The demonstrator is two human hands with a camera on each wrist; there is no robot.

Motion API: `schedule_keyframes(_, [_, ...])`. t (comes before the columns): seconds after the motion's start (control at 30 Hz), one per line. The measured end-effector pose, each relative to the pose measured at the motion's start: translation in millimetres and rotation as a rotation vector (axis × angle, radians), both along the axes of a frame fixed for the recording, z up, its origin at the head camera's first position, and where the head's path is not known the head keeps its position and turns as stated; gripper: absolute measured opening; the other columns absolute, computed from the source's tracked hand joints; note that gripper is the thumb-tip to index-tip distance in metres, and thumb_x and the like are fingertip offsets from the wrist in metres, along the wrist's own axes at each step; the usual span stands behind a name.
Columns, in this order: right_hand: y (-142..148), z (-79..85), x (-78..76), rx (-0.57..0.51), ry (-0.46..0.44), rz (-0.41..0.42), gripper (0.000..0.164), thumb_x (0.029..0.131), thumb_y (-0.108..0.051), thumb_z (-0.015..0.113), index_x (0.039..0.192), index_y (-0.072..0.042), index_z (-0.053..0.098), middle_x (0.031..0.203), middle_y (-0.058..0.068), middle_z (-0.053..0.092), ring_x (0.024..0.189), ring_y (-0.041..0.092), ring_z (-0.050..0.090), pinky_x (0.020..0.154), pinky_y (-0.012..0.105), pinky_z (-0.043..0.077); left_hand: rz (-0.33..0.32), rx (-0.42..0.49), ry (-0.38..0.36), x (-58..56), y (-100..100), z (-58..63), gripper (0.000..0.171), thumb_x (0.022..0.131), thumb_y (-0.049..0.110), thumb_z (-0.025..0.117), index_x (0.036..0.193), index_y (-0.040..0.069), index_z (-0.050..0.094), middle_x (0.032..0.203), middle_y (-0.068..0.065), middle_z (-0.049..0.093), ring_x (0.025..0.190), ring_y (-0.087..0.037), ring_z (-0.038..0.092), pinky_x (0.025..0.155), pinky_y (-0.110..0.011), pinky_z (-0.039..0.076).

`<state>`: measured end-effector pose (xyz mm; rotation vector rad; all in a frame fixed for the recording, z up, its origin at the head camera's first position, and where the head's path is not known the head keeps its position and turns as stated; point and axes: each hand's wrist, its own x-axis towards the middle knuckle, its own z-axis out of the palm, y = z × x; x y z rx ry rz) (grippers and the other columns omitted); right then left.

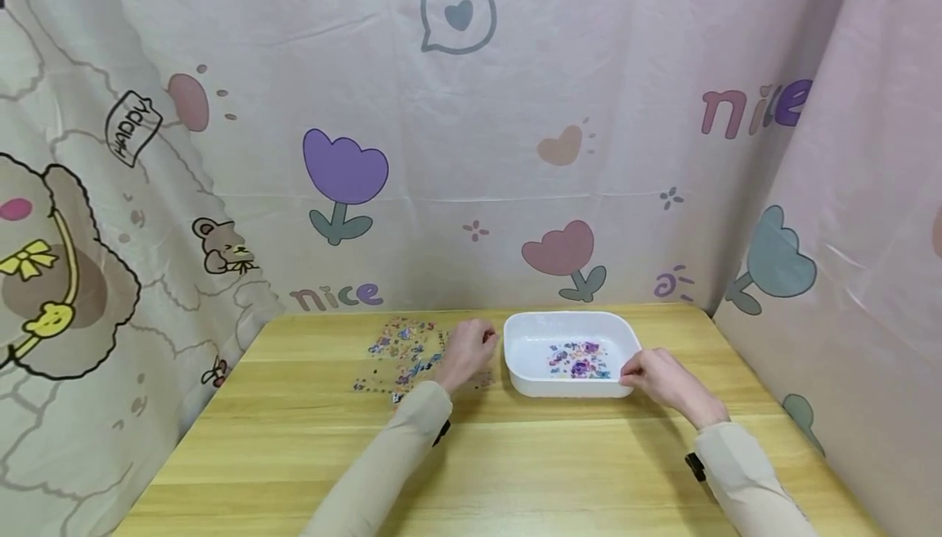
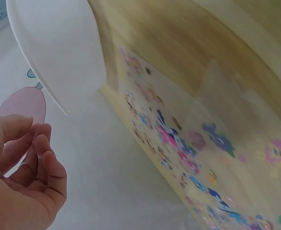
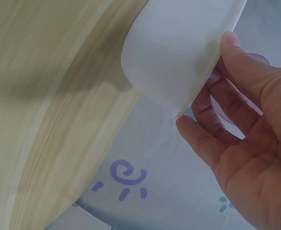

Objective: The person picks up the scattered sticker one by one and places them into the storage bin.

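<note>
A white plastic basin (image 1: pixel 567 388) stands on the table with purple and pink floral stickers (image 1: pixel 581 367) on its inside bottom. My right hand (image 1: pixel 666 382) grips its right front corner. In the right wrist view, that hand's thumb (image 3: pixel 230 39) lies on the rim and the fingers curl under the edge. My left hand (image 1: pixel 465 351) hovers left of the basin, over clear sheets of colourful stickers (image 1: pixel 405 349). Seen from the left wrist, its thumb and curled fingers (image 2: pixel 42 143) meet at the tips, with nothing visible between them.
The wooden table (image 1: pixel 515 463) ends at the back against a hanging cloth (image 1: pixel 441 259) with printed flowers. More patterned cloth hangs on the left (image 1: pixel 162 275) and right (image 1: pixel 868 194). Each sleeve bears a small dark strap piece near the wrist.
</note>
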<state>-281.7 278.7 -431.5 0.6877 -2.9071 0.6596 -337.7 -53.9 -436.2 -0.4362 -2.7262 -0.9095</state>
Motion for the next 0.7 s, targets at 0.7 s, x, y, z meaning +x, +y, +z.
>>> schedule_keyframes(0.7, [1, -2.3, -0.3, -0.007, 0.011, -0.005, 0.007, 0.084, -0.007, 0.073, 0.088, -0.003, 0.076, 0.086, 0.007, 0.075, 0.076, 0.012, 0.063, 0.069, 0.028, 0.056, 0.023, 0.032, -0.053, 9.5, -66, -7.9, 0.015, 0.096, 0.013, 0.061, 0.090, 0.007, 0.073, 0.068, -0.001, 0.063, 0.054, -0.011, 0.051, 0.048, -0.023, 0.043])
